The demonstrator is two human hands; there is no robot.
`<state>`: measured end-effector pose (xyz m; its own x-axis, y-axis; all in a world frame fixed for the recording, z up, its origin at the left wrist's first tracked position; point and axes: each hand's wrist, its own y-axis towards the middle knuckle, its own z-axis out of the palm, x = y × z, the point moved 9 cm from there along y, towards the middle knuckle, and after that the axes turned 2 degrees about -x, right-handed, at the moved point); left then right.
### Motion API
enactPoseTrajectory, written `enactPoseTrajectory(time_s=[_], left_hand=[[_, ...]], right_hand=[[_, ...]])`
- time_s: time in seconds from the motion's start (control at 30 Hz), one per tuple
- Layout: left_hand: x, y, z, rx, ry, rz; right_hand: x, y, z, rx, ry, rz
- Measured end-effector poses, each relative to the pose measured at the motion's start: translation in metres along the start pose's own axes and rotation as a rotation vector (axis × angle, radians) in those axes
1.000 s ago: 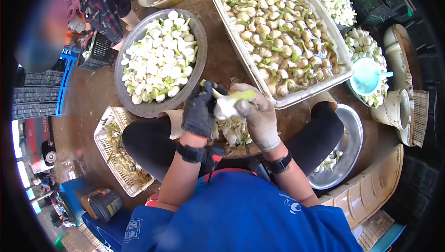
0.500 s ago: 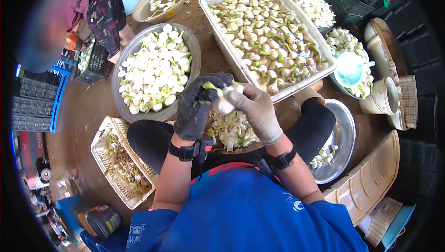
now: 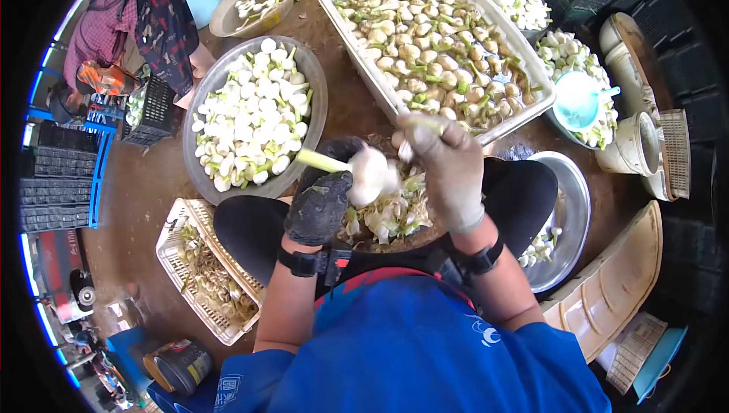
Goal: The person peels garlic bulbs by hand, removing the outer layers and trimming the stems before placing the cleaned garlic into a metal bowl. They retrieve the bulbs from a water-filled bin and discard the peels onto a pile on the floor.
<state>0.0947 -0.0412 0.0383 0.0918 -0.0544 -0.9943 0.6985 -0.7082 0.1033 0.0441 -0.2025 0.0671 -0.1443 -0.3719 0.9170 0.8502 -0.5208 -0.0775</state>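
Note:
In the head view, my left hand [image 3: 320,204], in a dark, dirty glove, is closed around a white garlic bulb [image 3: 368,176] whose green stem points left. Just to the right and higher, my right hand [image 3: 449,174], in a pale glove, pinches a strip of garlic peel [image 3: 414,126], somewhat blurred. A gap separates this hand from the bulb. Below both hands lies a heap of garlic peelings [image 3: 395,214] between my knees. Ahead on the left, a round grey basin [image 3: 317,94] holds many clean white bulbs; a large white tub [image 3: 342,14] holds unpeeled bulbs in water.
A cream plastic basket [image 3: 178,250] with scraps stands left of my knee. On the right are a metal basin [image 3: 575,215] with some bulbs and a teal strainer [image 3: 577,100] on a garlic pile. Another person [image 3: 163,26] is at upper left, beside a black crate [image 3: 156,113].
My hands have moved apart. The right one has pulled away from the bulb with a strip of peel, while the left one keeps the bulb, slightly lower.

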Motion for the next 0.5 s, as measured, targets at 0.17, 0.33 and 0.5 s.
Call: enactPoseTrajectory(time_s=[0.17, 0.33, 0.5], left_hand=[[-0.024, -0.003, -0.011, -0.318, -0.126, -0.138], [0.017, -0.007, -0.023, -0.442, -0.294, -0.222], [0.020, -0.004, -0.010, -0.410, -0.202, -0.237]], right_hand=[[0.024, 0.039, 0.036, 0.296, -1.056, -0.608], [0.011, -0.012, 0.053, 0.348, -0.898, -0.515], [0.023, -0.026, 0.049, 0.211, -0.762, -0.653]])
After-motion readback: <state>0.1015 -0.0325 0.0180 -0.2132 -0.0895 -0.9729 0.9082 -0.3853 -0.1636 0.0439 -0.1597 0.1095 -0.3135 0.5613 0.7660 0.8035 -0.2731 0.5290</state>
